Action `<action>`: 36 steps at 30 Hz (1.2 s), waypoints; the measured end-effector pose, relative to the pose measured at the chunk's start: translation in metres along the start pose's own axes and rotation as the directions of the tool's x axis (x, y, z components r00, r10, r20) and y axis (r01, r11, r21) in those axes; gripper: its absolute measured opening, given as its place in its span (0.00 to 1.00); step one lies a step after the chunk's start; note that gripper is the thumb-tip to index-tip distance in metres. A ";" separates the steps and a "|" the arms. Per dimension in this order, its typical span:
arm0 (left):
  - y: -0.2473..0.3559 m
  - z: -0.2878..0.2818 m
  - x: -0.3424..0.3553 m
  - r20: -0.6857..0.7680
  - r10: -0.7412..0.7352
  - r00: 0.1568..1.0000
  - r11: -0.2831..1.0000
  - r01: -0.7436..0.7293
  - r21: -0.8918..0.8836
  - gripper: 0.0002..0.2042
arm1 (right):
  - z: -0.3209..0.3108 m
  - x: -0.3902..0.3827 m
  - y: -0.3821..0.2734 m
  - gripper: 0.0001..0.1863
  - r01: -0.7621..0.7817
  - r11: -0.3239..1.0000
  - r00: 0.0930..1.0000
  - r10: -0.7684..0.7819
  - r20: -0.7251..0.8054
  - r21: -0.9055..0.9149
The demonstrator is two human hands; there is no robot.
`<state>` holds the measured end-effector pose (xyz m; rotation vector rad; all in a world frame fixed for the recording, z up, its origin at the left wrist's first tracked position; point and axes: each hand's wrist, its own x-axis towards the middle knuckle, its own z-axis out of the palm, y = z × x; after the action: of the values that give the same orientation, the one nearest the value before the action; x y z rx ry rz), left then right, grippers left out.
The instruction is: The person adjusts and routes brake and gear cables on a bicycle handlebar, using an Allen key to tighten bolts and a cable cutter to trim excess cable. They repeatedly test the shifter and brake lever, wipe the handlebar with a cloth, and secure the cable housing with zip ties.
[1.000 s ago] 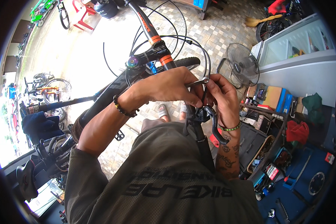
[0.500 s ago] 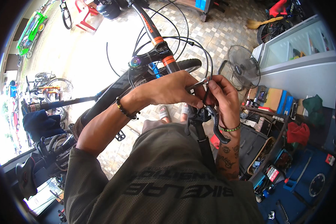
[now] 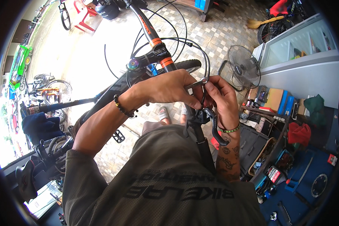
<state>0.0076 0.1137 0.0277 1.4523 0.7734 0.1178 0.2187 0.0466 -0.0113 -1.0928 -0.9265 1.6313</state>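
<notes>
My left hand (image 3: 171, 87) is closed around a small silver wrench (image 3: 194, 84), whose ring end pokes out past the fingers. Its thumb reaches down toward the clamp of a black brake lever (image 3: 215, 126) on the handlebar (image 3: 147, 27). Facing it, my right hand (image 3: 223, 96) pinches a black brake hose (image 3: 207, 62) beside the wrench's ring end, just above the lever. The fingers hide where wrench and hose meet. The handlebar is black with orange bands and runs beneath both hands, held by a stem (image 3: 148, 57) with a shiny multicoloured cap.
Loose cables loop ahead of the bar, near the front tyre (image 3: 190, 65). A standing fan (image 3: 245, 66) is at right, above shelves of boxes (image 3: 274, 98). Tools, including a blue hacksaw (image 3: 295, 184), hang on a blue board. A red chair (image 3: 84, 16) stands far left.
The bike and both hands shift slightly left in the picture. The wrench's ring end shows a little more openly between the hands; both grips stay the same.
</notes>
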 end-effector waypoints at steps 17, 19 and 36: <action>-0.006 0.002 0.000 -0.035 0.009 0.999 0.998 -0.011 -0.062 0.14 | -0.006 0.004 -0.001 0.12 -0.010 0.999 0.999 0.008 0.049 0.031; -0.006 0.003 0.000 -0.028 0.015 1.000 0.998 -0.017 -0.055 0.14 | -0.005 0.004 0.000 0.12 -0.021 1.000 0.999 0.020 0.033 0.023; 0.001 0.004 -0.002 -0.020 -0.019 1.000 1.000 0.020 0.012 0.12 | -0.006 0.003 0.002 0.13 -0.034 0.999 0.999 0.033 0.011 0.023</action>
<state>0.0085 0.1099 0.0289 1.4564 0.8053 0.1128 0.2234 0.0497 -0.0157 -1.0905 -0.8987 1.6724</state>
